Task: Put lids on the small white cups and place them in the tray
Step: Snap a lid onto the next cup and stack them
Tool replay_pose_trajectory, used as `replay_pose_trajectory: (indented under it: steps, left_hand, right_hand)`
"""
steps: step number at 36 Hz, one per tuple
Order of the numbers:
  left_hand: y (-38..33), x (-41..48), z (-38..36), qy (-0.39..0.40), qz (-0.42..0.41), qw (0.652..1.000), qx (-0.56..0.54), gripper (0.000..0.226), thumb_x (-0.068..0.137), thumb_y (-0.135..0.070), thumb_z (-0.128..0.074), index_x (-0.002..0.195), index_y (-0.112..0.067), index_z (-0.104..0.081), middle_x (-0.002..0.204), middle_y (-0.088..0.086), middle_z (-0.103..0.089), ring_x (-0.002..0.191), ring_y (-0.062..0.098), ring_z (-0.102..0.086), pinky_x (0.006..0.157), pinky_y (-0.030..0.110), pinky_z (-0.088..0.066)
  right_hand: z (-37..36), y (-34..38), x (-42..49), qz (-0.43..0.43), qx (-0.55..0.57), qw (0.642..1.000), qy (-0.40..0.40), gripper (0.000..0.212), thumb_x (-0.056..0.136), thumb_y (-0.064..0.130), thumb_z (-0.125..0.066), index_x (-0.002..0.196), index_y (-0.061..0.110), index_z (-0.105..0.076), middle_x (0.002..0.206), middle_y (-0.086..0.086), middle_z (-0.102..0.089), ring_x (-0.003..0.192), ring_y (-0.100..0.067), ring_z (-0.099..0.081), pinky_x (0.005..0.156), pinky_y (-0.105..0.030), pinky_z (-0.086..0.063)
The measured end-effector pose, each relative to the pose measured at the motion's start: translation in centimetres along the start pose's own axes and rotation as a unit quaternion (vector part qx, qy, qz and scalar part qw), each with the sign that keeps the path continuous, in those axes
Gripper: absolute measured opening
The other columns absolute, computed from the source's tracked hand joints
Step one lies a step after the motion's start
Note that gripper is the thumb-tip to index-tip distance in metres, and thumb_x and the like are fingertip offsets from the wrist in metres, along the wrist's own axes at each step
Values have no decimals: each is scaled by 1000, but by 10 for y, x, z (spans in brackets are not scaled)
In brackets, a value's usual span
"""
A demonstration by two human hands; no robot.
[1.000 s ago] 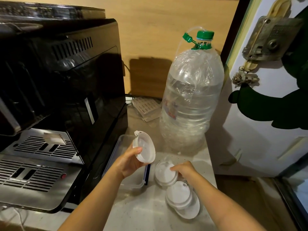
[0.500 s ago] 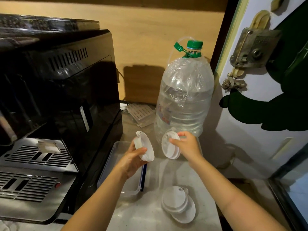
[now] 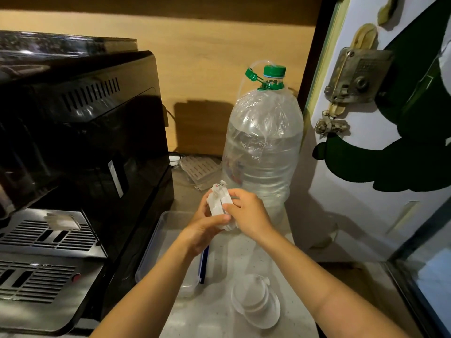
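Observation:
My left hand grips a small white cup held on its side above the clear plastic tray. My right hand presses a white lid against the cup's mouth, fingers curled over it. The two pieces meet between my palms and are partly hidden by my fingers. On the counter near the front edge lies a small stack of white lids.
A black coffee machine with a metal drip grate fills the left side, close beside the tray. A large water bottle with a green cap stands behind my hands. A white door with a brass lock bounds the right.
My right hand lifted a lid from the counter and brought it left against the cup in my left hand. Both hands rose slightly and came together.

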State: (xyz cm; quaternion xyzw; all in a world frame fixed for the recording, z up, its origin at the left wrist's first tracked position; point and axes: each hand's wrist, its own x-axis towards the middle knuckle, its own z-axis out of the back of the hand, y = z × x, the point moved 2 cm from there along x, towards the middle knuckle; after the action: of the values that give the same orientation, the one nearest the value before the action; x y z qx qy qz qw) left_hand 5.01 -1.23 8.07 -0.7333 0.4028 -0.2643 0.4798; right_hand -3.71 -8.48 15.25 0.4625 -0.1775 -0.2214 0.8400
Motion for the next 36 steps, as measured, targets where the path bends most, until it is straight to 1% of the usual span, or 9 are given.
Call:
replay_pose_trajectory:
  steps: [5,8,11,14,18,23,28,32,36]
  left_hand:
    - [0,0,0,7,5,1000,-14,120,32,-28,-93,136,-21,-34,115,14,-57,95,23,-65,68,32,-57]
    - [0,0,1,4,1,1000,-8,107,43,-15,-84,137,-19,-33,113,14,-57,94,24,-64,68,32,-57]
    - [1,-1,2,-3,-3,1000,-9,92,50,-13,-74,133,-20,-36,110,13,-57,92,24,-63,67,31,-58]
    - [1,-1,3,-9,-3,1000,-3,87,49,-14,-75,128,-24,-41,111,13,-58,92,24,-63,66,31,-58]
    - [3,-2,5,-19,-5,999,33,79,49,-17,-75,122,-30,-45,112,14,-58,98,28,-62,75,36,-58]
    - [7,-4,6,-20,15,999,45,79,49,-15,-78,120,-33,-47,122,19,-53,108,33,-57,83,42,-55]
    - [9,-5,5,-20,18,999,48,75,54,-5,-77,115,-37,-48,121,12,-54,109,29,-58,85,42,-55]
    - [10,-6,4,-17,13,999,47,79,48,-11,-79,117,-35,-49,119,10,-56,109,29,-58,82,38,-57]
    - [13,-9,6,-2,15,999,45,79,50,-11,-78,121,-33,-49,118,11,-58,105,27,-61,80,37,-57]
  right_hand:
    - [-3,1,-1,-2,12,999,36,35,90,3,-46,120,6,-61,115,-17,-69,107,-30,-64,92,-41,-52]
    - [-5,1,-2,2,7,999,50,33,91,4,-43,116,6,-64,110,-19,-69,102,-31,-63,85,-35,-51]
    - [-6,0,-3,-4,6,998,60,31,92,5,-42,112,4,-65,107,-22,-68,100,-34,-63,82,-36,-51]
    - [-7,1,-3,-7,11,998,69,29,91,8,-45,111,5,-66,106,-22,-69,99,-33,-64,84,-38,-52]
    - [-9,-2,-4,-14,4,997,77,26,88,10,-51,108,6,-68,102,-20,-71,95,-33,-66,85,-44,-54]
    - [-10,-9,-3,-31,-3,996,79,25,87,11,-51,100,-3,-67,98,-28,-69,94,-41,-64,81,-47,-52]
    - [-8,-14,-2,-41,-4,995,92,28,88,13,-53,106,-5,-65,104,-28,-68,99,-40,-64,89,-52,-51]
    - [-5,-16,-2,-45,15,994,97,27,88,13,-53,110,4,-67,104,-22,-70,99,-35,-66,89,-53,-52]
    - [-5,-19,-8,-38,34,993,107,29,88,10,-55,114,4,-66,106,-25,-69,101,-38,-65,91,-55,-50]
